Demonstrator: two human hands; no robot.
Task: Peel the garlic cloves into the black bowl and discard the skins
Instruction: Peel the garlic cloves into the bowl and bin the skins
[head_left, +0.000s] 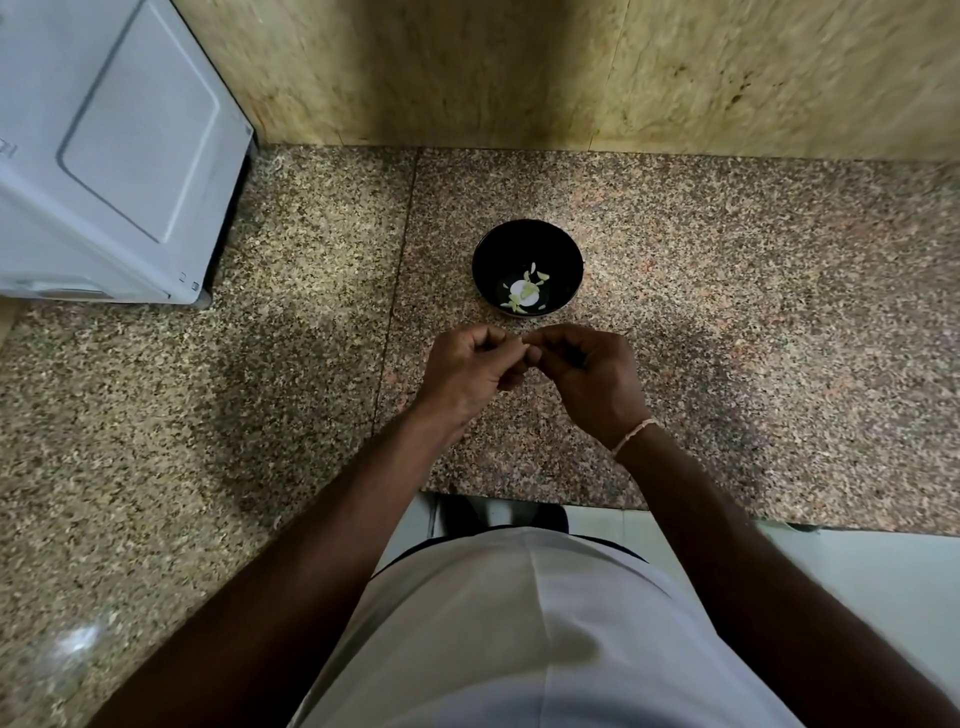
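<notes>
- The left hand (467, 369) and the right hand (587, 374) meet in the middle, just at the 6 o'clock side of the black bowl (527, 267).
- The fingers (540, 340) of both hands are curled in and pinched together on something tiny between them. It is most likely a garlic clove, but it is too small and hidden to see well.
- I think the hands stay close to the bowl so the clean clove can drop right in.
- The bowl holds a few pale garlic pieces (524, 291) near its bottom. A bright white spot of light shines there too.
- The bowl sits on a speckled stone surface (727, 312), pink and brown.
- No pile of skins shows on the surface, so I cannot tell where the skins go.
- A white machine (104, 156) stands at 10 o'clock from the bowl, well apart from it.
- A yellow-brown stone wall (519, 67) rises at 12 o'clock, behind the bowl.
- The person wears a thin band (634, 434) on the right wrist and a white shirt (519, 623).
</notes>
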